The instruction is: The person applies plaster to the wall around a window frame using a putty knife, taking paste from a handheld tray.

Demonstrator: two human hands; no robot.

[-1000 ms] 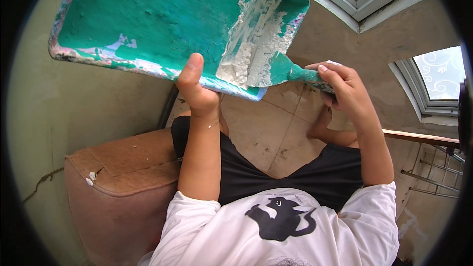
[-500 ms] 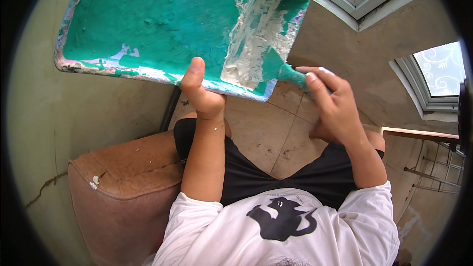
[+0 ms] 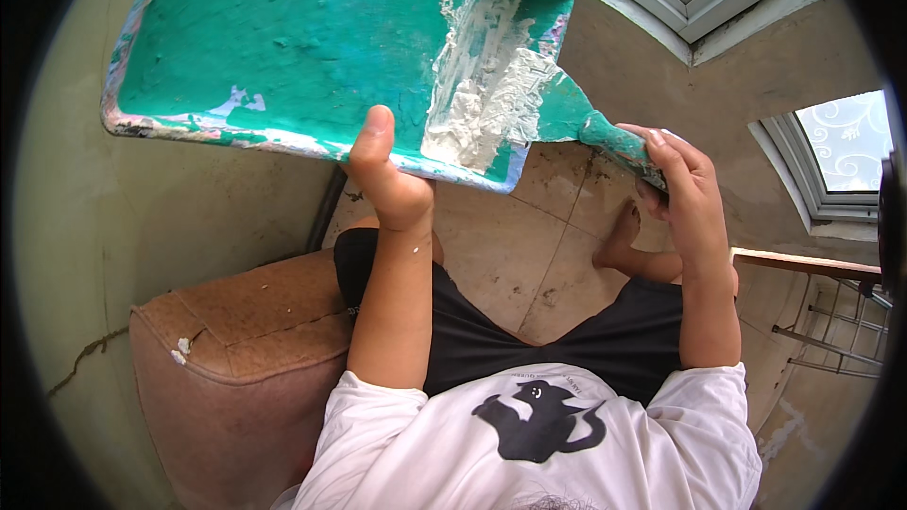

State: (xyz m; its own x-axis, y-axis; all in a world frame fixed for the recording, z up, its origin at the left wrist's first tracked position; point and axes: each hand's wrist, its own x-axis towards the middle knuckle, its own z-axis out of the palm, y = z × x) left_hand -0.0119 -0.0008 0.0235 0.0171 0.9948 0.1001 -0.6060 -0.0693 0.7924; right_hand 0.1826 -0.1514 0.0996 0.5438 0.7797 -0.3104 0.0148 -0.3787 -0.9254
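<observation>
Presently we have both hands occupied. Our left hand [image 3: 389, 175] is closed on the near rim of a green tray [image 3: 283, 47], thumb pressed over the edge, the other fingers out of sight underneath; how they are spread we cannot tell. From that grip the tray reaches forward, far out to the left and a shorter way to the right, its rim crusted with pale dried smears. Just right of the thumb, inside the tray, we note a streaky band of white paste [image 3: 458, 127]. Our right hand [image 3: 682, 179] is wrapped around the paste-flecked handle of a green scraper [image 3: 565, 111], fingers curled in. Forward and left of this grip, the blade lies over the tray's right side wall, a thick coat of paste on its face; whether its edge touches the tray we cannot tell. Below and left of the left grip sits a brown padded armrest [image 3: 250, 321], with white crumbs on top; below and right of the right grip, a metal rack [image 3: 836, 331].
</observation>
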